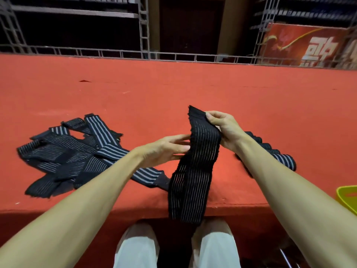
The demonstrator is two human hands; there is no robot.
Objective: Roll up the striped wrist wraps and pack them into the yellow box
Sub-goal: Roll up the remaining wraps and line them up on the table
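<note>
Right hand (pixel 224 130) pinched the top end of one wrap (pixel 193 180) between thumb and curled fingers, holding it up above the table (pixel 173 84). Left hand (pixel 166 148) reached in from the other side, fingers nearly straight and a little spread, their tips touching the wrap's near edge just below the right hand's grip; whether they gripped the cloth could not be told.

The wrap hung as a flat band. Its long axis ran from the raised end at the right hand down toward the person, over the table edge, with the free end dangling between the knees. The stripes ran along that length.

The step looked like the start of a roll. To do it well, the top end should be folded over squarely, so the stripes line up turn on turn, and the tail kept taut by its own weight while both hands wind it tightly; a slack first turn would probably make a loose, cone-shaped roll.

A pile (pixel 67 151) of unrolled wraps lay well out beyond the left hand. More wraps (pixel 280 158) lay under the right forearm, and the box (pixel 347 198) sat further out past that forearm.
</note>
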